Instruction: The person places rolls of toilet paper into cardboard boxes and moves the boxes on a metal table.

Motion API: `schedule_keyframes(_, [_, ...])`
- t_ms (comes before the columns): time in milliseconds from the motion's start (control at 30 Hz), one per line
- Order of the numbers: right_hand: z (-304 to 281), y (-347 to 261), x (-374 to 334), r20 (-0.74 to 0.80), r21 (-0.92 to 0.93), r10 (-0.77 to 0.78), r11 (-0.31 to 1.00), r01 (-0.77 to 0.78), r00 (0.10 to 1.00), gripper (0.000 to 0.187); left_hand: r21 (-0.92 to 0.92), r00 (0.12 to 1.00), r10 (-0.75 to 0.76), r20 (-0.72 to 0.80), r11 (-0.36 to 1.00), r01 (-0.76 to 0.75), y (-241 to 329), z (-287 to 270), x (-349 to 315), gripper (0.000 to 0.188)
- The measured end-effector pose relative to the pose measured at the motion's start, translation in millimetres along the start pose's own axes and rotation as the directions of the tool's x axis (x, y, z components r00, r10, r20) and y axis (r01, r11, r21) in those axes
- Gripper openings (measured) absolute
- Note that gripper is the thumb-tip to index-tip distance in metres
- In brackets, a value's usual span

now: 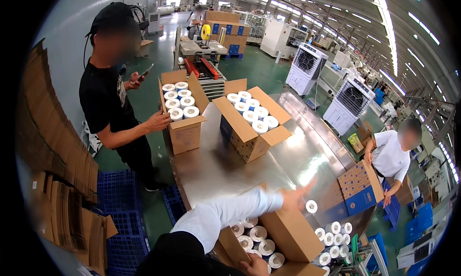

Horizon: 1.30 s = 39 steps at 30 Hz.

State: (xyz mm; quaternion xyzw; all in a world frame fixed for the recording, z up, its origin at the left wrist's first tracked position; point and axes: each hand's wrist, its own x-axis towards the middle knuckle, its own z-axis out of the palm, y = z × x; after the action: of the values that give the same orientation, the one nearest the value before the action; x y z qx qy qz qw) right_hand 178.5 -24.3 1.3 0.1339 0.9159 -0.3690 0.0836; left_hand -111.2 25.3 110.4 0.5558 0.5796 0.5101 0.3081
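My left arm (225, 208), in a pale sleeve, stretches across the open carton in front of me. Motion smears my left hand (295, 196), so its finger position is unclear; it is above the metal table near a lone white roll (311, 207). At the bottom edge, my right hand (257, 265) is partly cut off, its fingers closed on the near side of the open cardboard carton (293, 228). Inside the carton stand several white rolls (258, 233). More white rolls (333, 237) are stacked just right of it.
Two filled open cartons (186, 137) (247, 148) stand on the metal table (206, 180). At left, a co-worker holds a phone (145, 72) and touches one carton. Another co-worker at right handles a blue-and-brown carton (357, 189). Flattened cardboard (57, 127) and blue pallets (120, 194) lie left.
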Motion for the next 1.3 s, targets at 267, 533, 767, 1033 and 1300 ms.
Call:
schedule_keyframes(267, [35.8,-15.6,5.7,0.035,0.056,-0.07,0.996,0.068,0.997,0.049,0.333,0.496,0.229,-0.838,0.934,0.131,177.7,-335.5,41.9,0.082])
schedule_keyframes(533, [39.6,11.2,2.3,-0.022,-0.097,-0.094,0.991,0.092,0.995,0.032,0.838,0.505,0.861,-0.068,0.324,-0.439,161.0,-161.0,28.1,0.048])
schedule_keyframes(767, [66.5,-40.6,-18.1,-0.123,-0.278,-0.191,0.949,0.151,0.974,0.035,0.773,0.962,0.176,0.209,0.573,-0.273,-136.2,13.8,-93.9,0.039])
schedule_keyframes(1033, [-39.8,-4.1,2.4,0.186,0.049,0.104,0.992,-0.115,0.977,0.045,0.671,0.952,-0.081,0.295,0.727,-0.146,-146.4,42.7,-44.9,0.051])
schedule_keyframes(1300, [-177.0,229.2,10.4,-0.692,0.019,0.366,0.871,-0.491,0.622,0.018,0.865,0.742,-0.57,0.352,0.5,-0.027,-126.3,35.0,45.9,0.044])
